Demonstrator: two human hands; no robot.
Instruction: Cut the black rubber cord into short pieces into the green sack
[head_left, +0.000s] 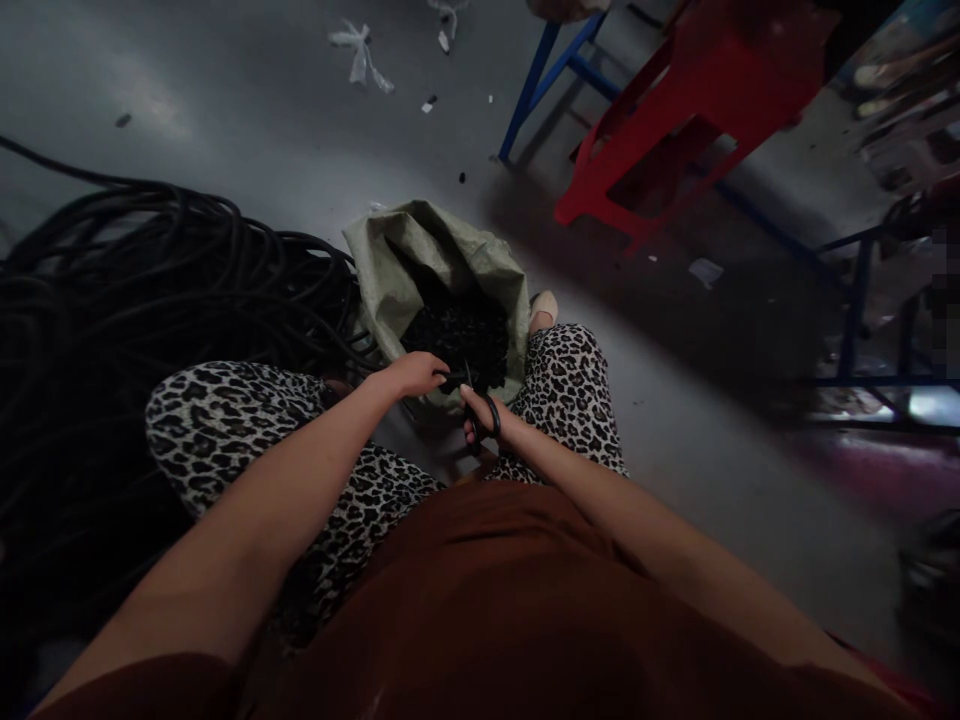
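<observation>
I sit with my knees in leopard-print trousers on either side of an open green woven sack (390,265) holding small black pieces (457,335). My left hand (412,375) is closed on the end of a black hose just above the sack's mouth. My right hand (487,420) grips black scissors (480,405), fingers through the handle loops, blades pointing toward the hose end. The two hands are almost touching over the near edge of the sack.
A big tangled heap of black hose (112,300) fills the floor at my left. A red stool (675,110) and blue metal frame legs (536,75) stand ahead on the grey floor. White scraps (360,55) lie farther off. More blue framing (862,320) stands at right.
</observation>
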